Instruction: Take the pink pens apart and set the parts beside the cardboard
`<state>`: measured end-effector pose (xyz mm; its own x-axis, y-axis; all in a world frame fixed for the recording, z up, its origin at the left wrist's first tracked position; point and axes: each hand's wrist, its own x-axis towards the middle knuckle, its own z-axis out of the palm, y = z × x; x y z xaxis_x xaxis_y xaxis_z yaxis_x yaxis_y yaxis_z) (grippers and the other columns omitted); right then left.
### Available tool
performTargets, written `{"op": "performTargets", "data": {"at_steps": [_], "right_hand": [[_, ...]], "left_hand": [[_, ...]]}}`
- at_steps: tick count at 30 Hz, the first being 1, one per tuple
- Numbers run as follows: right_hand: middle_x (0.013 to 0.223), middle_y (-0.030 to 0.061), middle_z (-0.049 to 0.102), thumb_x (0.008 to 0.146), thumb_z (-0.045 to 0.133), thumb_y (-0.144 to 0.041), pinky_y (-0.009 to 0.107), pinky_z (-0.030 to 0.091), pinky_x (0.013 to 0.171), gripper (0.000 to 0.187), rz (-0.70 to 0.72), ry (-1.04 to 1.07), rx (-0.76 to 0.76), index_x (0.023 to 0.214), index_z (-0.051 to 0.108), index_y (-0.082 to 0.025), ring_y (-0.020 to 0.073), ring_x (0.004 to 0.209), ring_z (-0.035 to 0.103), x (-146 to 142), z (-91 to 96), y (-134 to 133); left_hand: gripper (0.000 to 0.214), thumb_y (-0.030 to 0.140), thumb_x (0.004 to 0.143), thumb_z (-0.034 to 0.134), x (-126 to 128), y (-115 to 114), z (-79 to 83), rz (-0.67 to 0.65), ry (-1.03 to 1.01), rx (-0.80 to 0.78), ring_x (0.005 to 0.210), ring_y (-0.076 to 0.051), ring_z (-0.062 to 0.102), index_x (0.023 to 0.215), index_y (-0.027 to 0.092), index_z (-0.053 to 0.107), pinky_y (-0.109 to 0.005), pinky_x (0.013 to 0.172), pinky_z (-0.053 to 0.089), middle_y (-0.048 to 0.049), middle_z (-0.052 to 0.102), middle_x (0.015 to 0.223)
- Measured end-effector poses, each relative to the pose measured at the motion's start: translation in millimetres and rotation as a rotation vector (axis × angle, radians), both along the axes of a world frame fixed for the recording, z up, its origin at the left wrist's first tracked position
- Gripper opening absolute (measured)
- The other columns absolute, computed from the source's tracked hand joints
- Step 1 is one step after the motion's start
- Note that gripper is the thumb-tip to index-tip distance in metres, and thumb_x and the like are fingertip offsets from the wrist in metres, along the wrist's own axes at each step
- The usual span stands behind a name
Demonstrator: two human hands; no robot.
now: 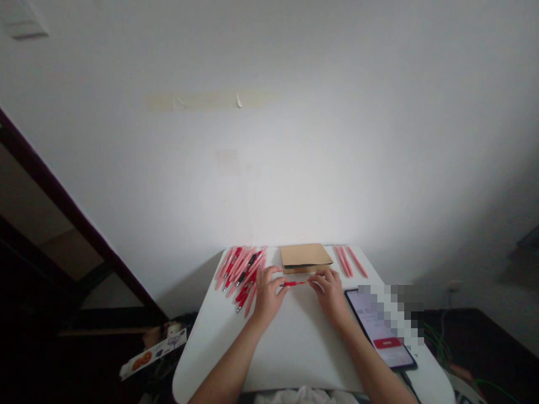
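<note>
Over the middle of the table, my left hand [268,292] pinches a short red pen part [289,284]. A thin reddish stick, which looks like a pen refill [302,283], runs from it to the fingertips of my right hand [327,289]. My right hand is closed on the far end of that stick; its tip is hidden by the fingers. Close beside my left hand lies a loose pile of pink pen barrels [240,264], with red pen parts [242,295] and a few dark ones [248,268] among them.
A brown cardboard box [306,255] stands at the table's back edge, against the wall. Several pink pen barrels [345,262] lie right of it. A phone [381,331] with a lit screen and a cable lies at the right edge of the white table [295,348].
</note>
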<state>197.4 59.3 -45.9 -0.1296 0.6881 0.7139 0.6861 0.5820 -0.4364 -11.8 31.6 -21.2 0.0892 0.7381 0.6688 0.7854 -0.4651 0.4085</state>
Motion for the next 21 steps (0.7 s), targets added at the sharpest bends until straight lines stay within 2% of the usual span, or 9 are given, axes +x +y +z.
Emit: {"op": "performTargets", "data": {"at_steps": [9,15,18,21], "right_hand": [[0.096,0.0066,0.060,0.091,0.057,-0.027,0.040,0.045,0.086,0.015,-0.012,-0.014,0.002,0.090,0.072,-0.026,0.0241,0.100,0.050,2.1,-1.1,0.7],[0.098,0.0068,0.061,0.090,0.058,-0.026,0.040,0.044,0.085,0.015,-0.092,-0.023,0.009,0.094,0.073,-0.027,0.0244,0.098,0.050,2.5,-5.6,2.9],[0.100,0.0072,0.061,0.089,0.059,-0.025,0.040,0.044,0.085,0.017,-0.114,-0.037,0.005,0.101,0.071,-0.027,0.0251,0.098,0.050,2.9,-7.1,3.5],[0.100,0.0081,0.061,0.089,0.057,-0.024,0.040,0.045,0.085,0.029,-0.136,-0.036,-0.019,0.117,0.064,-0.026,0.0256,0.097,0.050,3.3,-8.6,4.2]], "left_hand": [[0.011,0.022,0.075,0.075,-3.5,1.3,-1.1,0.012,0.003,-0.008,0.113,-0.025,0.053,0.085,0.024,0.071,-0.056,0.104,0.039,-0.0066,0.062,0.114],[0.009,0.022,0.077,0.074,-2.5,1.6,-1.4,0.032,0.001,-0.034,0.114,-0.025,0.052,0.085,0.024,0.072,-0.057,0.106,0.037,-0.0063,0.061,0.114],[0.010,0.022,0.076,0.074,-1.3,0.6,-0.7,0.052,-0.004,-0.047,0.113,-0.025,0.052,0.086,0.025,0.072,-0.055,0.103,0.039,-0.0061,0.061,0.114],[0.010,0.023,0.077,0.073,-0.9,0.2,0.6,0.083,-0.019,-0.049,0.111,-0.025,0.052,0.087,0.026,0.073,-0.051,0.099,0.043,-0.0061,0.062,0.112]]}}
